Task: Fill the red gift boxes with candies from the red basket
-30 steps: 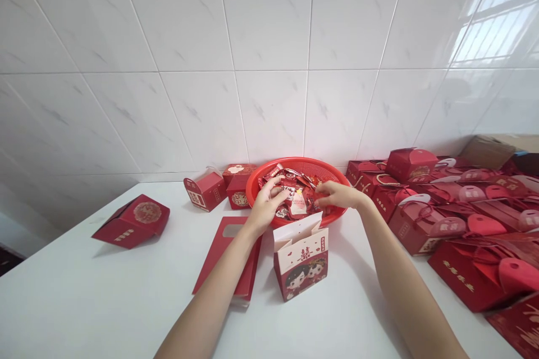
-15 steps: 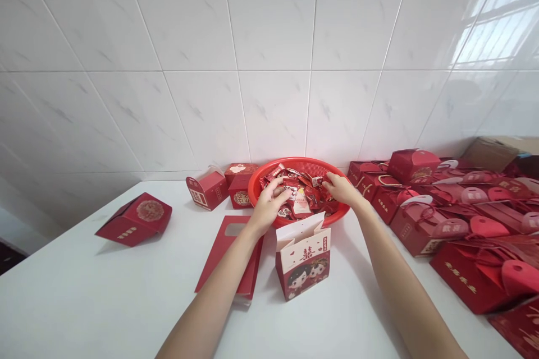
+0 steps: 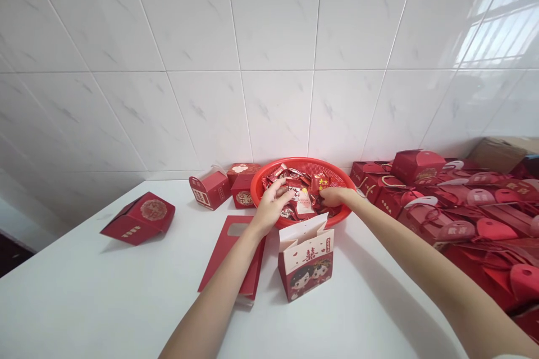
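A red plastic basket (image 3: 345,175) against the wall holds several small red candy packets, one with a pale label (image 3: 305,202). My left hand (image 3: 273,206) reaches over its near left side, thumb and fingers curled around a red candy packet (image 3: 293,185). On the basket's right, my right hand (image 3: 336,196) is closed among the packets, its fingertips partly hidden. A red packet with gold lettering (image 3: 320,180) stands up against its fingers. In front of the basket, between my forearms, an upright red and cream gift box (image 3: 309,269) has its top open.
A flat red folded box (image 3: 223,252) lies left of the gift box. Small red boxes (image 3: 211,188) stand left of the basket. A dark red box (image 3: 138,217) lies tilted farther left. Several red gift boxes (image 3: 442,224) crowd the right side, with a brown carton (image 3: 497,154) behind.
My right hand has moved left and slightly down into the packets, its forearm swinging outward. A gold-lettered packet now shows beside it. My left hand has stayed nearly in place.
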Demonstrator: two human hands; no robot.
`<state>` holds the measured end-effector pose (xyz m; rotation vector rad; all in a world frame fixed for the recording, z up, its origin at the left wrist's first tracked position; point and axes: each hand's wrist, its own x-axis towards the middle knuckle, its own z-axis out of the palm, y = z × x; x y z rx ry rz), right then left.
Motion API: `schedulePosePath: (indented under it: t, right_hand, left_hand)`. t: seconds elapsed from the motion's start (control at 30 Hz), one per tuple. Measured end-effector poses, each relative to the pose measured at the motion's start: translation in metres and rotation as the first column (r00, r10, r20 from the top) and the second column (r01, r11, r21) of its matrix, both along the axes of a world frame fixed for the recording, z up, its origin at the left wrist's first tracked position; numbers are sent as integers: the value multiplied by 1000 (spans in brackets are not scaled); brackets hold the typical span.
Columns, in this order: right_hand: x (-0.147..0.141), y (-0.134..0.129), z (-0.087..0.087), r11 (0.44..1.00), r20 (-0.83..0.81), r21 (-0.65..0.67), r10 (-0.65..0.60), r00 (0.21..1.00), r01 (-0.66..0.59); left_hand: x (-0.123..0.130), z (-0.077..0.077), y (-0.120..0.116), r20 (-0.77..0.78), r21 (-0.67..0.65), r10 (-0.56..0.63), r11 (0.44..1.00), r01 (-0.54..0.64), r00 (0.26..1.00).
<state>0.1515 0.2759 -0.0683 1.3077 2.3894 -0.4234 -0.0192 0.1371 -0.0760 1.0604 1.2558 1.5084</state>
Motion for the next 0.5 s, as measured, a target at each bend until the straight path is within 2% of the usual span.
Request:
schedulePosePath:
  t: [0.17, 0.33, 0.43, 0.5]
  right_hand:
    - [-1, 2, -5, 999, -101, -12, 45, 994, -47]
    - [-1, 6, -12, 995, -297, -68, 47, 954, -70]
    - [2, 6, -9, 983, -470, -152, 20, 882, -104]
    - [4, 3, -6, 971, -608, -200, -15, 794, -135]
  left_hand:
    - [1, 1, -1, 4, 10, 3, 1000, -3, 1000]
    - [2, 3, -2, 13, -9, -2, 1000, 2, 1000]
    - [2, 4, -2, 13, -7, 5, 1000, -5, 1000]
    - [3, 4, -2, 12, 6, 11, 1000, -11, 1000]
